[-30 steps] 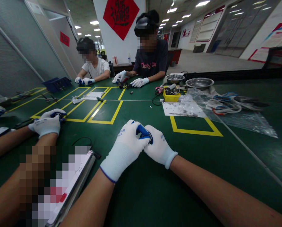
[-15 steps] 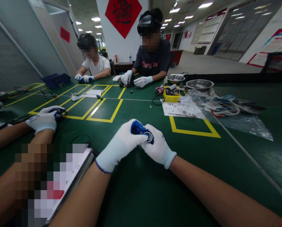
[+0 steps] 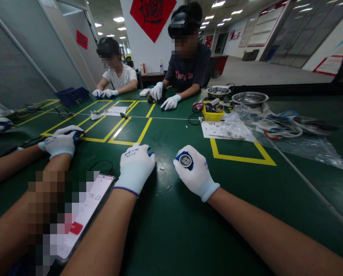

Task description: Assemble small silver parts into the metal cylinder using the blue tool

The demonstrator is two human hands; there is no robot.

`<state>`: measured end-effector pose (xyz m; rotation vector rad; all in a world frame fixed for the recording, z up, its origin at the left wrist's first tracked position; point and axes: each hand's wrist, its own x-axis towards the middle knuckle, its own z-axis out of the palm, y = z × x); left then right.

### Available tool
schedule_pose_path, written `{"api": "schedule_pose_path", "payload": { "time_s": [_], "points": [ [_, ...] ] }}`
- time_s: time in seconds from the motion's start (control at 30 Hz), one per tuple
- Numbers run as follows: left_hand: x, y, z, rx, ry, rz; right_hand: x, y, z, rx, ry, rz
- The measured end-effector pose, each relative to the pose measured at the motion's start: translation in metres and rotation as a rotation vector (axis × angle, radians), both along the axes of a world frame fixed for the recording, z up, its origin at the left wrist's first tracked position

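Note:
Both my hands wear white gloves with blue palms. My right hand [image 3: 192, 172] is wrapped round a round metal part [image 3: 185, 161], whose circular end faces up. My left hand [image 3: 137, 166] is apart from it, palm down at the green table [image 3: 165, 222]; its fingers are curled and partly hidden, so what they hold, if anything, does not show. Between the hands, nearer the left, two tiny metal rings [image 3: 161, 168] lie side by side on the table.
A phone [image 3: 87, 214] lies left of my left forearm, beside a co-worker's gloved hand [image 3: 63, 142]. Yellow tape marks the table. Ahead right are a yellow box [image 3: 213, 114], metal bowls [image 3: 250, 98] and plastic bags [image 3: 309, 142]. Two people sit across.
My hands have separated. My left hand has moved left and down to the table, while my right hand keeps the metal part, now turned end up. The two tiny rings have come into view.

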<state>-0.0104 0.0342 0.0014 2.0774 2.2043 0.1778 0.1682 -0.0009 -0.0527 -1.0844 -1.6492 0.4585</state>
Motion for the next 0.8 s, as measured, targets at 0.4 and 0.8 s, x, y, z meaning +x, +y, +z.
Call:
{"api": "schedule_pose_path", "payload": {
  "time_s": [0.4, 0.8],
  "points": [
    [0.004, 0.008, -0.015, -0.025, 0.164, -0.194, -0.002, -0.002, 0.001, -0.022, -0.003, 0.092],
    [0.019, -0.008, 0.0, 0.189, -0.702, -0.226, -0.001, 0.002, 0.0, -0.027, 0.005, 0.031]
  ]
}}
